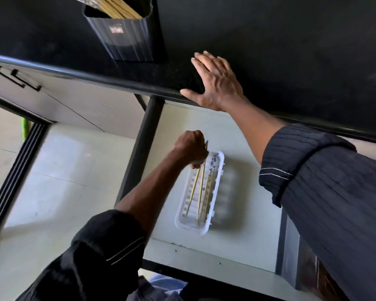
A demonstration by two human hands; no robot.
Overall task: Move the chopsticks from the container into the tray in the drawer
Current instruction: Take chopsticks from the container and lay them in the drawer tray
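The left hand (191, 148), at mid-frame, has its fingers closed around the top ends of two bamboo chopsticks (197, 187), whose tips angle down into the white slotted tray (215, 200) in the drawer (237, 253). The right hand (215, 83) rests flat and open on the black table (291, 51), holding nothing. More chopsticks stand in the black container (126, 38) at upper left; they look light, stiff and smooth, so pinching several near the thick ends should serve best.

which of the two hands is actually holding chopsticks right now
The left hand, down in the drawer over the white tray, grips chopsticks. The right hand lies flat and empty on the black counter.
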